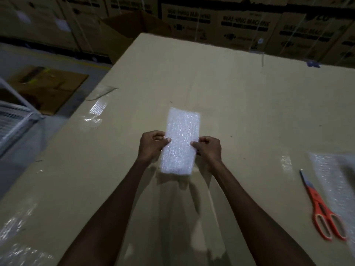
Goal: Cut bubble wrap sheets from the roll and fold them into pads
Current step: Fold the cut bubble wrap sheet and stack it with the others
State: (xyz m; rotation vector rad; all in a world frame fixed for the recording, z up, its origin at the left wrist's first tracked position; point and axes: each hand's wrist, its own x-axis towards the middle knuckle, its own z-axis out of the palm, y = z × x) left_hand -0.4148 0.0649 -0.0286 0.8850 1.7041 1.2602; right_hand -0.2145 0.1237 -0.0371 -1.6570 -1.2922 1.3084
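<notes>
**Head view: a folded bubble wrap pad held between both hands above the tabletop**

Head view, looking down along both forearms. A narrow, white, rectangular folded pad of bubble wrap [180,141] is held lengthwise away from the person, over the middle of the pale beige tabletop [240,104]. The left hand [151,144] pinches the pad's left long edge, thumb on top and fingers curled beneath; the right hand [208,148] pinches the right long edge in the same way. The pad appears lifted slightly off the surface, judging by the shadow below its near end. Orange-handled scissors [319,208] lie on the tabletop to the right, blades together, just beside a clear sheet of bubble wrap [332,181] whose extent runs out of view; whether it belongs to the roll cannot be told. Stacked brown cardboard cartons [245,24] stand behind.

Judged step: folding, at or near completion, since the piece is already compact and several layers thick. The next move likely calls either for one more fold, bringing the far end toward the near end with edges aligned, or for setting the pad aside and taking up the scissors.
</notes>
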